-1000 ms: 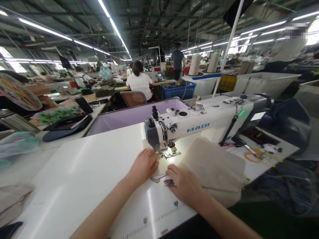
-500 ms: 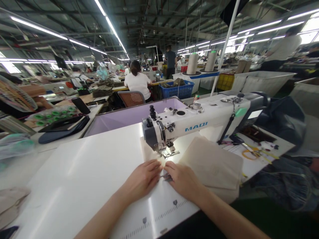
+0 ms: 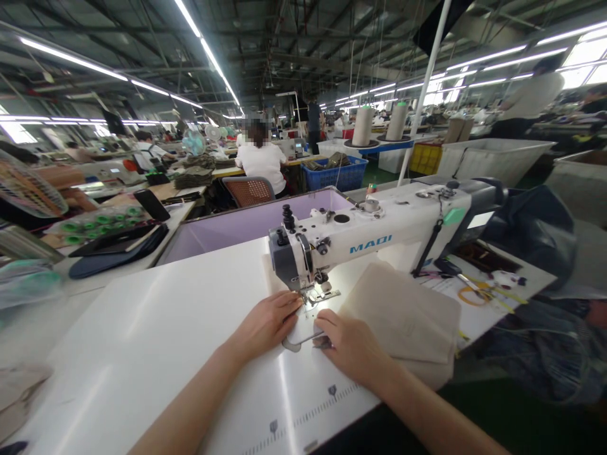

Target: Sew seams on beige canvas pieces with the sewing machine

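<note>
"Cloth (image 3: 403, 316), pale and broad, lay on the white table (image 3: 190, 328), right of the presser foot (image 3: 307, 296) and partly beneath the arm of the sewing machine (image 3: 370, 246)!"

"And your left hand (image 3: 270, 319): palm down, fingers together and slightly bent, tips right up beside the foot. Was anything pinched there?"

"Couldn't tell; those tips hid it. Your right hand (image 3: 351, 344) was curled on the near side, thumb and forefinger drawn close, a small dark thing (image 3: 321, 342) just under the thumb, too blurred to name. Whether you gripped it, I couldn't tell either."

"So which step was it?"

"Fine handling at the foot, by my reading: you had both hands close around the needle plate (image 3: 306, 328), with the broad cloth off to the side, near your right wrist."

"And the next move?"

"It called for small, steady guiding, I judged: left fingers low and clear of the foot, right hand not dragging on that cloth. One slip could have put a fingertip underneath."
</note>
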Motion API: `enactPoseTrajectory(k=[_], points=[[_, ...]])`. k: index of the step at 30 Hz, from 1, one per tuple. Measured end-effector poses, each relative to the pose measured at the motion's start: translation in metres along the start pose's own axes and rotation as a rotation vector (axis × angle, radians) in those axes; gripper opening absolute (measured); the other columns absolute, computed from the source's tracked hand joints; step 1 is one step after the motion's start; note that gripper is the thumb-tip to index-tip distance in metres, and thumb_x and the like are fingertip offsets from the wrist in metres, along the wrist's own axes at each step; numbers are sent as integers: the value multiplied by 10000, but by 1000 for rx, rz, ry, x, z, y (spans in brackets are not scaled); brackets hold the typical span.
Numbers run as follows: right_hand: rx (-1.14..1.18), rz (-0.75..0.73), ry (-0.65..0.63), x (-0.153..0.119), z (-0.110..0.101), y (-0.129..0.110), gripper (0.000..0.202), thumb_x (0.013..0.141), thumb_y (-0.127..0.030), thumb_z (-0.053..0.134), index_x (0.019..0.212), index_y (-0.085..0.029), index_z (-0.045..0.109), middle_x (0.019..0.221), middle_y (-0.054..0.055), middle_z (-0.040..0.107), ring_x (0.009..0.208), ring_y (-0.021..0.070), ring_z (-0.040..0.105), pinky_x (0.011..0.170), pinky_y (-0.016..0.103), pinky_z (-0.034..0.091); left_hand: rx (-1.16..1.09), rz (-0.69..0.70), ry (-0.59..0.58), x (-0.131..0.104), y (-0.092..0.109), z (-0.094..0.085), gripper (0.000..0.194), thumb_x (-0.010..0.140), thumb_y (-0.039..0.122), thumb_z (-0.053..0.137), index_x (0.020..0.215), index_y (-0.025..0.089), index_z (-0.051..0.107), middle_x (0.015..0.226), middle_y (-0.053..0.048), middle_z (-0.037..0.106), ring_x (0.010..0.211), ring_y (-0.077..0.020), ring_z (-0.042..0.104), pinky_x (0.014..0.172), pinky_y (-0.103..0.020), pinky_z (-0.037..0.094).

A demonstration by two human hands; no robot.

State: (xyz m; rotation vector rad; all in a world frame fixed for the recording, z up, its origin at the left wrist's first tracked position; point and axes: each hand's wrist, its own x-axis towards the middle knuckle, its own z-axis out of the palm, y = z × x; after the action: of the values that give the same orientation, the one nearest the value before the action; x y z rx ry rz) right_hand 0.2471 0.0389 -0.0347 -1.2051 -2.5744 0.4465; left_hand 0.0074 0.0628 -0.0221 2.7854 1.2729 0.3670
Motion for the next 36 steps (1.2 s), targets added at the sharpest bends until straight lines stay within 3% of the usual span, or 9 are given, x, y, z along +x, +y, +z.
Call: enactPoseTrajectory(k=[11,36], points=[[6,2,11,-3,5,0,146,961,-253,572,1090,-210,626,1181,21,669,878,205,671,691,298,474,19,-53,77,-6,1,10,353,988,239,456,1291,178,627,1339,-115,650,1221,-255,611,1051,-438,520],[65,4,19,-3,7,1,201,956,-236,570,1139,-193,640,1237,50,657,976,230,678,813,327,525,29,-16,102,-7,-2,13,360,1001,267,455,1315,213,622,1344,-95,651,1248,-258,599,1077,-444,512]])
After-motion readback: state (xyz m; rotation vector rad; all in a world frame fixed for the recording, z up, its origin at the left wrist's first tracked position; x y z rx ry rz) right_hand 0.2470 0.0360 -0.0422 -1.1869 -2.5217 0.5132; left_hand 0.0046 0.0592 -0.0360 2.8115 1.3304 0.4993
